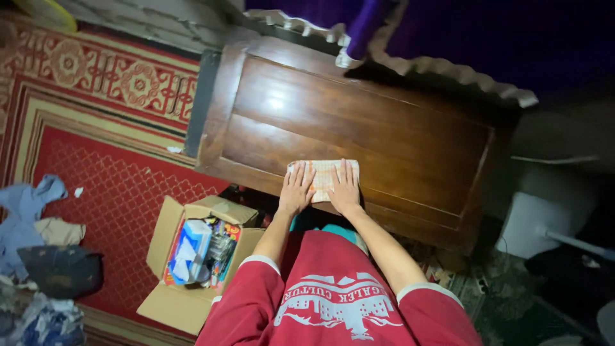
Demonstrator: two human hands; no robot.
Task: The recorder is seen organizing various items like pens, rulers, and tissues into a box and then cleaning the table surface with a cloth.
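Observation:
A light checked cloth (323,174) lies flat against the dark wooden panel (359,128) of a bed's footboard. My left hand (296,189) presses on the cloth's left part, fingers spread and pointing up. My right hand (344,187) rests beside it on the cloth's right part, also flat with fingers apart. Both palms cover the cloth's lower half; only its upper edge and right corner show. My red shirt with a white print (333,301) fills the bottom of the view.
An open cardboard box (192,256) filled with packets and small items stands on the red patterned carpet (109,186) to my left. A heap of clothes (38,256) lies at far left. Purple bedding with a pale frill (448,38) hangs above the panel. A white object (532,224) sits at right.

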